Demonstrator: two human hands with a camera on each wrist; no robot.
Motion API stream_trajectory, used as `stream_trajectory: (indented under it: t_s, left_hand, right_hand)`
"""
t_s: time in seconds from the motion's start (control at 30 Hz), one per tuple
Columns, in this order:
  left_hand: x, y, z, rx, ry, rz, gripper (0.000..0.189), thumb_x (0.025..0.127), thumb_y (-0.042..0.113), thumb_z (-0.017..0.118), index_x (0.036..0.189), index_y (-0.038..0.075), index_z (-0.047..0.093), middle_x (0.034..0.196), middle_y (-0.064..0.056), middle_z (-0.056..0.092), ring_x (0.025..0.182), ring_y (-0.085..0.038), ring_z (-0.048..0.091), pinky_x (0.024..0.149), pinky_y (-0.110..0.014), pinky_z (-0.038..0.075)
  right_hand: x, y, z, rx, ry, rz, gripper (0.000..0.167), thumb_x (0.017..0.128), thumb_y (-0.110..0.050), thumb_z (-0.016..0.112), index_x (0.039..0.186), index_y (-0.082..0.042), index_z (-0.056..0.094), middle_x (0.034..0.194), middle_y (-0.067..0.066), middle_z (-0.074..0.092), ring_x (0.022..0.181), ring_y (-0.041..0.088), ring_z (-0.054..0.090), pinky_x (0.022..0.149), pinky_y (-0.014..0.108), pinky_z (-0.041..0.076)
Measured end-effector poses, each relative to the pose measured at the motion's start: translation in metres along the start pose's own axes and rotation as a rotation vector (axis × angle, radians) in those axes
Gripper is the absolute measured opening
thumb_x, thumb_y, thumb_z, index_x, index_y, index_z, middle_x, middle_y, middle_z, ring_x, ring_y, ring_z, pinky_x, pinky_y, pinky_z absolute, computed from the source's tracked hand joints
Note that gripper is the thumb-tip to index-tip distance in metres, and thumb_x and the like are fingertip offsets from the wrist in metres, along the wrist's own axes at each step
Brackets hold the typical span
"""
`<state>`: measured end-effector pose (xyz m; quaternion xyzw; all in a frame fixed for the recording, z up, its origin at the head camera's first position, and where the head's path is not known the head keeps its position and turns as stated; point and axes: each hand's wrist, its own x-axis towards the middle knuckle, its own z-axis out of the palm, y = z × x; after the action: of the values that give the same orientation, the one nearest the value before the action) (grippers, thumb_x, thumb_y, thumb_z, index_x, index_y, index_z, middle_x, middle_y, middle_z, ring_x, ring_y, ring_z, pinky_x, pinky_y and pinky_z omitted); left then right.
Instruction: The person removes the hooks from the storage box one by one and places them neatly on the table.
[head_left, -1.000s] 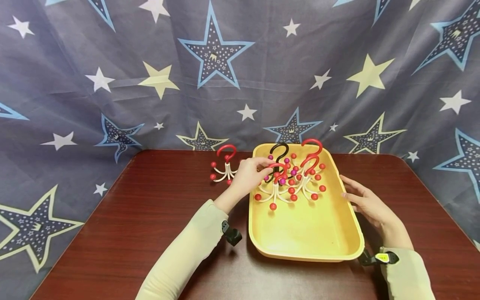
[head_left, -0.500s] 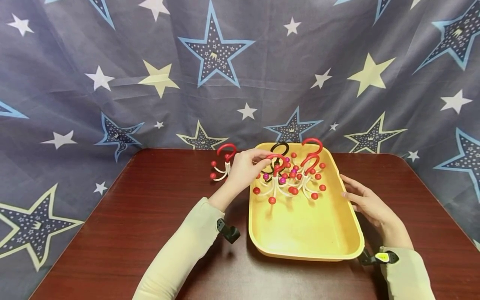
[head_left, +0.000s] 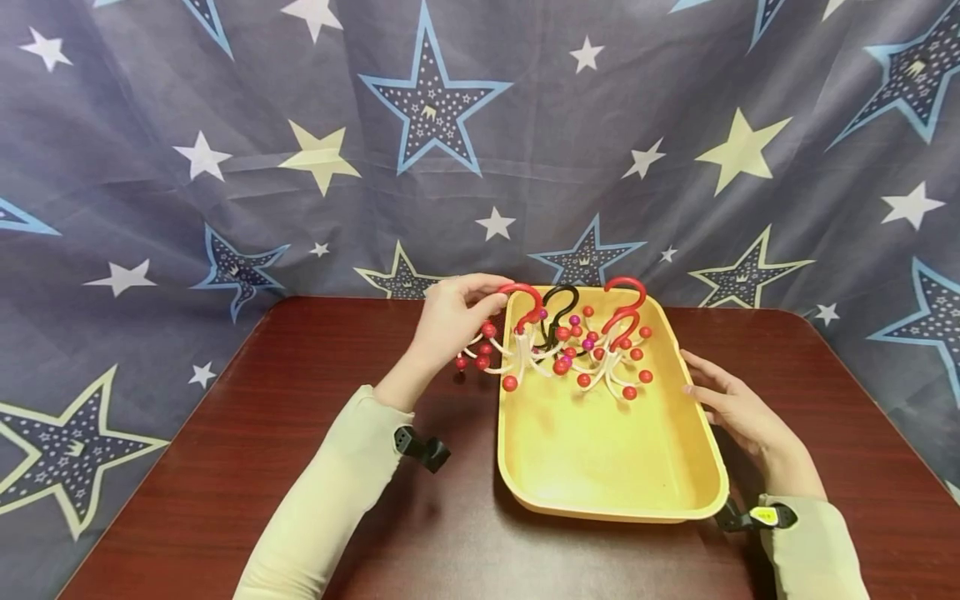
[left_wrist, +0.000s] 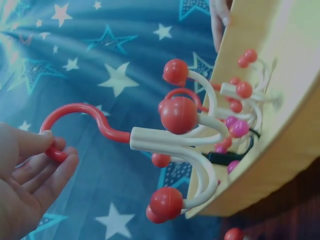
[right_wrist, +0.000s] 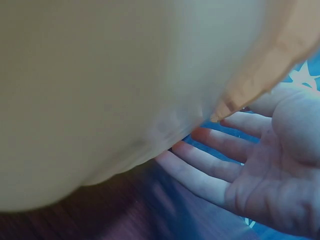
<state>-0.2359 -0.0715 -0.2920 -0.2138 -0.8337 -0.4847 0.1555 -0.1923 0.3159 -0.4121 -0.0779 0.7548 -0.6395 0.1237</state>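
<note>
My left hand (head_left: 450,321) pinches the red hook end of a white multi-arm hanger (left_wrist: 155,140) with red ball tips. This hanger hangs upright over the left rim of a yellow tray (head_left: 607,458). Inside the tray's far half stand a black-hooked hanger (head_left: 555,325) with purple balls and two red-hooked white hangers, one in front (head_left: 611,360) and one behind (head_left: 639,288). Mostly hidden behind my left hand, another hanger (head_left: 461,364) stands on the table. My right hand (head_left: 750,421) rests against the tray's right side, fingers fairly straight, thumb at the rim.
The dark red wooden table (head_left: 300,400) carries the tray right of centre. A grey-blue star-patterned cloth (head_left: 480,192) hangs right behind the table's far edge. A black wrist mount (head_left: 422,450) sticks out from the left sleeve.
My left hand has carried the red-hooked hanger left and slightly up, from above the tray's inside to its left rim. My right hand and the tray have stayed put.
</note>
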Motion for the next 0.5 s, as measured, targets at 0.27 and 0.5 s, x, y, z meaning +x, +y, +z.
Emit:
stream_trajectory:
  t_s: [0.27, 0.5]
  left_hand:
    - [-0.001, -0.013, -0.030, 0.051, 0.031, -0.027, 0.021, 0.085, 0.011, 0.071, 0.106, 0.009, 0.074, 0.093, -0.010, 0.076, 0.065, 0.000, 0.063, 0.059, -0.012, 0.046]
    - [-0.005, -0.027, -0.055, 0.130, 0.069, -0.037, 0.020, 0.085, 0.011, 0.071, 0.105, 0.010, 0.075, 0.095, -0.008, 0.076, 0.073, -0.007, 0.067, 0.062, -0.010, 0.046]
  right_hand:
    - [0.000, -0.001, 0.000, 0.015, 0.001, 0.004, 0.069, 0.099, -0.012, 0.050, 0.154, -0.002, 0.008, 0.113, -0.022, 0.057, 0.091, 0.002, 0.067, 0.070, 0.025, 0.057]
    - [-0.001, -0.002, 0.000, 0.004, -0.002, 0.005, 0.070, 0.099, -0.011, 0.049, 0.154, -0.002, 0.007, 0.113, -0.020, 0.056, 0.092, 0.002, 0.066, 0.070, 0.026, 0.058]
